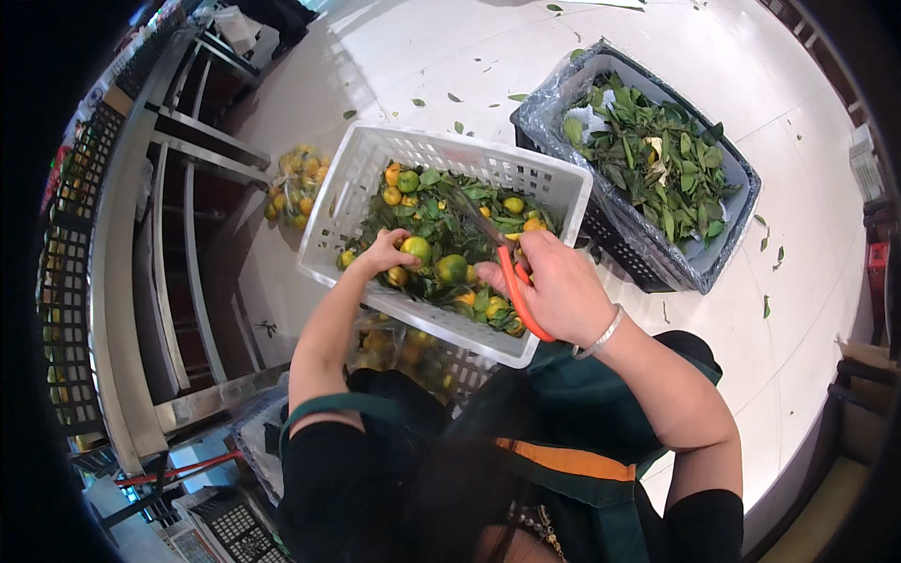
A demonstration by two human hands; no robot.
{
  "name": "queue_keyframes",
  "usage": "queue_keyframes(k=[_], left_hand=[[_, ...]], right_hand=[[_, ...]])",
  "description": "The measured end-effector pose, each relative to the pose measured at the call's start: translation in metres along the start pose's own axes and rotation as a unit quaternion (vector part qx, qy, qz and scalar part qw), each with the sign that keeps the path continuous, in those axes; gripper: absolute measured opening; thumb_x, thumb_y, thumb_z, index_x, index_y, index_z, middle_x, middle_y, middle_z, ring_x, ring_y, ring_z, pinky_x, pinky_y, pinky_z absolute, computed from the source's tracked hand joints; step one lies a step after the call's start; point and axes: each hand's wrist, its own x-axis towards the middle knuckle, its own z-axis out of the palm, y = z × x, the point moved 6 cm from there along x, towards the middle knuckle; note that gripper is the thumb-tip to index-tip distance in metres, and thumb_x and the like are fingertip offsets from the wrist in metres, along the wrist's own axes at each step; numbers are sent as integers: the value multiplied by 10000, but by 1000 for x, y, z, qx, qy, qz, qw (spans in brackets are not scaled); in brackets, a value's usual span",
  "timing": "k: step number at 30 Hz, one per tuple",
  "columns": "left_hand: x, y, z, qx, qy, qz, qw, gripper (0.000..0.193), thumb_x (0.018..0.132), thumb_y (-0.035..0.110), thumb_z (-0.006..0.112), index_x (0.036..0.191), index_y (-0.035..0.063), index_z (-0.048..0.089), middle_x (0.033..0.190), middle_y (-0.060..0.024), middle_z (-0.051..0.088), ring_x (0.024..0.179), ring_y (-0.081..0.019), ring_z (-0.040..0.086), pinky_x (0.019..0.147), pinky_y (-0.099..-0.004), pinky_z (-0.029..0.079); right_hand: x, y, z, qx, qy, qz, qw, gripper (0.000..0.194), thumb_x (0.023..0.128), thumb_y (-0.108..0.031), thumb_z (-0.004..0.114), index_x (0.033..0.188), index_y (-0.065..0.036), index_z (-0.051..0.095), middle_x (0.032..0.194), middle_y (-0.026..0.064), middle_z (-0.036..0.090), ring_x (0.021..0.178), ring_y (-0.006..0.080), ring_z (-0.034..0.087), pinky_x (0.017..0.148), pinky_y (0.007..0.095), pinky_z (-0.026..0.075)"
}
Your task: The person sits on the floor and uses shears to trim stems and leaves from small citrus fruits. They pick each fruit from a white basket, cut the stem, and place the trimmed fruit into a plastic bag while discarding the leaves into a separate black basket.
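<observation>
A white plastic crate (450, 144) holds green and orange citrus fruits among many leaves. My left hand (386, 252) is at the crate's near left side, its fingers around a green-yellow citrus fruit (417, 250). Over the right part of the crate, my right hand (556, 281) grips the scissors with orange handles (517, 292); their dark blades point up and left over the leaves. Whether the blades are apart is hard to tell. Just right of my left hand lies a larger green citrus fruit (450, 269).
A black crate (619, 246) lined with clear plastic, full of cut leaves (654, 162), stands at the right. A bag of citrus fruits (299, 183) sits on the floor at the left, beside a metal rack (200, 148). Loose leaves lie on the floor.
</observation>
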Motion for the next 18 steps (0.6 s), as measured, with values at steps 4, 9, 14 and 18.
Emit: queue_keyframes(k=[4,9,14,18], left_hand=[[-57,66,-36,-543,-25,163,824,737,696,-30,681,1354,31,355,1242,-85,510,1129,-205,528,973,-337,446],[-126,166,-39,-409,194,387,803,1007,525,29,876,1373,69,336,1439,-106,284,1286,-250,403,1039,-399,400],[-106,166,-29,-775,36,293,558,575,888,58,589,1395,86,320,1287,-116,488,1116,-234,519,899,-350,468],[-93,140,-7,-800,95,39,591,450,921,250,569,1351,203,445,1230,-127,526,1022,-300,533,879,-413,442]], right_hand=[[14,11,18,62,-32,73,995,508,819,-448,704,825,19,503,697,154,569,638,305,600,585,379,471],[32,17,60,286,-17,119,951,633,726,-496,777,899,46,499,789,158,608,742,202,617,654,329,485],[37,17,59,446,65,88,888,653,669,-334,862,1008,52,460,929,92,577,795,148,565,691,291,488],[31,26,49,352,81,146,921,732,634,-283,891,1073,58,415,975,134,595,878,168,599,734,297,511]])
